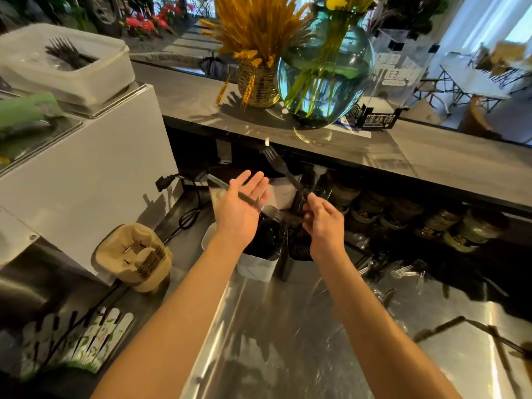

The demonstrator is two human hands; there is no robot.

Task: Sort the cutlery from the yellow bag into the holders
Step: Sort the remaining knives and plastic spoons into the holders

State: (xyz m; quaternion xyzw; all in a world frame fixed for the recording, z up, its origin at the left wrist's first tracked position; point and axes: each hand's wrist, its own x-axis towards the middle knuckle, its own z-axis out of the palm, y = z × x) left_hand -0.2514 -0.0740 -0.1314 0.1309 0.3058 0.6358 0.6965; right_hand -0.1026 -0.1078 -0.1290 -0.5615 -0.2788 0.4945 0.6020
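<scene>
Closest in is the shiny steel bench [282, 326], both forearms reaching out over it. The left hand [240, 205] is flat, palm up, fingers straight, with a clear fork [244, 198] lying across it, probably held level so it doesn't slide off before sorting. The right hand [324, 217] pinches a black fork [283, 171], tines tilted up and away, right above the holders: a white holder [256, 264] packed with dark cutlery and a black holder [299, 246] beside it. Can't spot the yellow bag anywhere.
</scene>
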